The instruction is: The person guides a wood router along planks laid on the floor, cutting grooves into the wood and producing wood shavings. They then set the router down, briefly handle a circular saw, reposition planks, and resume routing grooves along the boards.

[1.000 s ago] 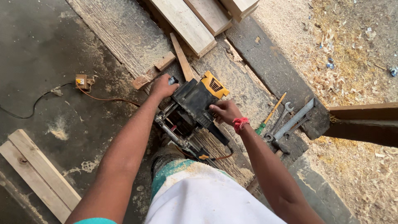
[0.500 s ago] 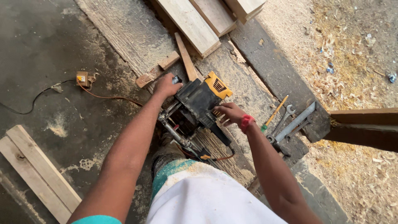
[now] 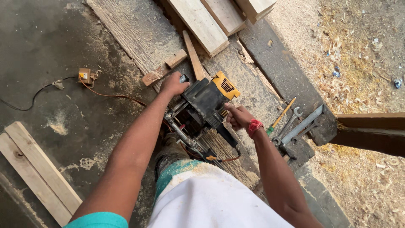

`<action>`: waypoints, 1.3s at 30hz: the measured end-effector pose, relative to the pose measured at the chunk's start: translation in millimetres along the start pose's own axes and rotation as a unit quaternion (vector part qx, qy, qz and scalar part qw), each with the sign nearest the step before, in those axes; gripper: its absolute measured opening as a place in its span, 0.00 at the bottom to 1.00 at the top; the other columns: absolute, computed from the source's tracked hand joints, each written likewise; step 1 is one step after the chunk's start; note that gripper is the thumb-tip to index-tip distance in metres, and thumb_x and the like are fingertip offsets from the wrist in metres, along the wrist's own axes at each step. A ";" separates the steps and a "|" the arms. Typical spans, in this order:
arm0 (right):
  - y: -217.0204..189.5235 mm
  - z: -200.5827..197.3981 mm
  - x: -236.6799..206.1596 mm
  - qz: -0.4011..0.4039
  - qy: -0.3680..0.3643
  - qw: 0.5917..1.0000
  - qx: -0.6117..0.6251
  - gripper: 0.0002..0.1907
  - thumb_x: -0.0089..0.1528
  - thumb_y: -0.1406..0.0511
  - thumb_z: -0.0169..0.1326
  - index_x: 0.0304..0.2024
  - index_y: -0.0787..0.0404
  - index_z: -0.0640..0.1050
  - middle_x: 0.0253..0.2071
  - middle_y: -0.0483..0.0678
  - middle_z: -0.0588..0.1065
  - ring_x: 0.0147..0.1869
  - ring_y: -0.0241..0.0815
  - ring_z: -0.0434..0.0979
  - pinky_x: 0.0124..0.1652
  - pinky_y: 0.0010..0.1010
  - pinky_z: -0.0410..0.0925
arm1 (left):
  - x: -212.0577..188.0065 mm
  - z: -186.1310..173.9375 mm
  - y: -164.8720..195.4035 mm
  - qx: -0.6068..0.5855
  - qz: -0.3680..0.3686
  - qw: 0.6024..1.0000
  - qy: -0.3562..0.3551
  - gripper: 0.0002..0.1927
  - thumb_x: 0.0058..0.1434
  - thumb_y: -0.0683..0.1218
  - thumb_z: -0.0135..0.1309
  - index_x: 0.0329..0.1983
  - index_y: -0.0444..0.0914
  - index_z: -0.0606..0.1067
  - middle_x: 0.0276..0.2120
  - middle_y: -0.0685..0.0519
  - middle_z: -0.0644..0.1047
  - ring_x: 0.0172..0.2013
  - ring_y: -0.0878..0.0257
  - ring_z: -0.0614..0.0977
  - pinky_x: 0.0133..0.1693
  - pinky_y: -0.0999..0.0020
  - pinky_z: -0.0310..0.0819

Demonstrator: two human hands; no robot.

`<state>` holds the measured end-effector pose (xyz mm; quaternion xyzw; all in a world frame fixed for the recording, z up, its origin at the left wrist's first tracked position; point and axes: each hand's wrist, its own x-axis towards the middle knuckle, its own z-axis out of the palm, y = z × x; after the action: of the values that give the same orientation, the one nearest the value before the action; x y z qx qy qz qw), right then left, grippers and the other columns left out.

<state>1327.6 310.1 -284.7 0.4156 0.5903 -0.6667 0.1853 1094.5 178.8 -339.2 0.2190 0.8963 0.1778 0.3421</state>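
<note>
Since half a second ago the view has shifted only slightly; both hands keep their places on the machine, and the left hand (image 3: 174, 84) sits a touch further over its front knob.

The black and yellow electric power tool with metal guide rods (image 3: 205, 107) rests on a wide, sawdust-covered grey wooden plank (image 3: 143, 31) that runs diagonally across the floor. Its body is dark, with a yellow vented cap at the far end and a black cable leaving the near end. The left hand's fingers are curled shut over the knob at the tool's left front. The right hand (image 3: 238, 116), with a red band (image 3: 254, 126) at the wrist, has its fingers wrapped on the tool's right-side handle.

Just beyond the tool lie a short pale wood offcut (image 3: 164, 72) and a thin wooden strip (image 3: 194, 56), the strip close to the tool's front. Further up are stacked pale planks (image 3: 198, 23). To the right, near the right wrist, lie a yellow-handled screwdriver (image 3: 281, 116), steel spanners (image 3: 291, 122) and a flat metal bar (image 3: 303, 124) on a dark beam (image 3: 280, 67). An orange cord (image 3: 109, 95) leads left to a small plug box (image 3: 84, 75) on the concrete floor (image 3: 42, 50). Two pale boards (image 3: 36, 169) lie at the lower left.
</note>
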 end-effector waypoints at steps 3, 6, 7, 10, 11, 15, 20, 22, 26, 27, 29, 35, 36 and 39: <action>-1.0 4.0 0.7 0.010 0.021 1.000 -0.001 0.21 0.68 0.53 0.49 0.41 0.65 0.79 0.22 0.44 0.71 0.21 0.36 0.73 0.22 0.31 0.70 | 0.3 0.3 -0.9 -0.006 0.006 1.000 0.008 0.33 0.54 0.61 0.65 0.59 0.43 0.71 0.54 0.44 0.77 0.55 0.46 0.78 0.53 0.50 0.73; -4.3 8.4 0.6 -0.023 0.006 0.998 0.052 0.15 0.63 0.56 0.53 0.44 0.60 0.79 0.26 0.42 0.77 0.25 0.34 0.79 0.27 0.29 0.76 | 1.5 1.0 -1.2 -0.014 0.022 0.999 0.021 0.34 0.53 0.61 0.66 0.59 0.43 0.71 0.54 0.44 0.76 0.55 0.46 0.78 0.53 0.51 0.72; -5.2 9.2 0.8 -0.033 -0.003 0.997 0.071 0.16 0.62 0.56 0.55 0.44 0.60 0.79 0.27 0.42 0.78 0.26 0.34 0.80 0.28 0.29 0.78 | 2.0 1.0 -1.5 -0.016 0.027 0.999 0.026 0.35 0.52 0.62 0.66 0.59 0.44 0.71 0.55 0.44 0.76 0.56 0.46 0.77 0.53 0.51 0.72; -5.5 7.6 -0.2 0.011 0.070 0.989 -0.126 0.32 0.67 0.47 0.56 0.37 0.75 0.75 0.24 0.47 0.71 0.23 0.34 0.74 0.23 0.26 0.68 | 2.1 1.5 -1.7 -0.016 -0.006 1.000 -0.003 0.32 0.54 0.61 0.64 0.58 0.43 0.72 0.55 0.44 0.78 0.56 0.47 0.79 0.54 0.51 0.73; -5.2 6.4 -0.1 0.017 0.066 0.995 -0.071 0.27 0.66 0.48 0.56 0.37 0.69 0.76 0.23 0.44 0.71 0.23 0.34 0.74 0.22 0.26 0.67 | 2.7 1.6 -1.9 -0.014 0.003 1.000 0.004 0.33 0.54 0.61 0.64 0.59 0.43 0.72 0.55 0.44 0.77 0.56 0.46 0.78 0.54 0.51 0.73; -2.0 3.7 1.2 -0.041 -0.004 0.998 0.042 0.21 0.62 0.49 0.59 0.34 0.59 0.77 0.19 0.40 0.70 0.20 0.33 0.69 0.21 0.26 0.65 | 3.4 2.1 -2.4 -0.009 0.014 1.000 0.011 0.34 0.54 0.62 0.65 0.60 0.44 0.71 0.55 0.44 0.77 0.56 0.47 0.78 0.55 0.51 0.72; -2.8 7.2 2.9 0.030 0.083 0.996 -0.026 0.22 0.65 0.50 0.54 0.33 0.63 0.75 0.19 0.41 0.71 0.21 0.36 0.71 0.21 0.29 0.67 | 5.0 3.5 -2.1 -0.012 -0.006 1.000 -0.017 0.35 0.56 0.62 0.63 0.63 0.43 0.69 0.56 0.44 0.76 0.57 0.48 0.78 0.54 0.50 0.73; -3.8 9.2 3.4 0.003 0.043 0.996 0.082 0.07 0.62 0.60 0.55 0.39 0.54 0.79 0.23 0.36 0.75 0.23 0.35 0.77 0.24 0.28 0.72 | 5.2 3.7 -2.4 -0.006 0.015 1.000 -0.004 0.37 0.56 0.62 0.64 0.63 0.43 0.68 0.58 0.43 0.74 0.58 0.47 0.76 0.54 0.50 0.71; -3.4 12.1 2.1 0.013 0.075 0.997 -0.018 0.21 0.66 0.52 0.55 0.33 0.65 0.77 0.20 0.44 0.73 0.21 0.36 0.75 0.22 0.28 0.67 | 3.2 2.7 -2.7 -0.011 0.000 1.000 -0.011 0.35 0.56 0.61 0.64 0.63 0.43 0.69 0.57 0.44 0.75 0.57 0.48 0.77 0.54 0.51 0.73; -2.8 12.5 1.5 0.017 0.070 0.997 0.013 0.18 0.64 0.53 0.54 0.34 0.61 0.77 0.21 0.44 0.74 0.21 0.36 0.75 0.22 0.27 0.68 | 2.6 2.1 -2.5 -0.010 0.003 1.000 -0.009 0.35 0.56 0.61 0.64 0.62 0.42 0.69 0.57 0.43 0.75 0.57 0.48 0.77 0.54 0.51 0.73; -2.9 13.3 0.0 -0.008 0.057 0.998 0.035 0.16 0.64 0.53 0.55 0.34 0.59 0.76 0.22 0.44 0.74 0.22 0.36 0.74 0.22 0.27 0.67 | 1.0 0.4 -1.4 -0.010 0.000 1.000 -0.008 0.35 0.56 0.61 0.64 0.62 0.42 0.69 0.56 0.43 0.76 0.57 0.48 0.77 0.54 0.51 0.73; -13.5 16.4 -10.7 0.010 0.077 0.997 0.000 0.21 0.65 0.49 0.53 0.33 0.60 0.76 0.22 0.44 0.74 0.24 0.36 0.77 0.25 0.27 0.71 | -3.1 -3.9 3.4 -0.010 0.002 1.000 -0.003 0.33 0.55 0.62 0.64 0.59 0.42 0.71 0.54 0.44 0.77 0.55 0.47 0.78 0.53 0.50 0.74; -15.4 17.0 -12.2 -0.009 0.045 0.998 0.040 0.17 0.62 0.51 0.54 0.35 0.57 0.77 0.23 0.42 0.75 0.25 0.35 0.78 0.26 0.28 0.73 | -3.7 -4.4 3.7 -0.011 0.011 1.000 0.004 0.33 0.55 0.62 0.65 0.58 0.42 0.71 0.54 0.43 0.77 0.55 0.47 0.78 0.52 0.50 0.73; -20.5 19.0 -15.8 -0.019 0.059 0.997 -0.047 0.24 0.66 0.49 0.54 0.34 0.63 0.75 0.23 0.43 0.74 0.25 0.35 0.77 0.27 0.28 0.72 | -5.1 -5.3 3.9 -0.013 0.011 1.000 0.007 0.32 0.54 0.62 0.65 0.57 0.42 0.72 0.53 0.43 0.77 0.54 0.46 0.79 0.52 0.50 0.74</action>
<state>1315.4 293.2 -260.3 0.4337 0.6386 -0.6161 0.1568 1095.3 178.5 -330.9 0.2230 0.8941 0.1946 0.3362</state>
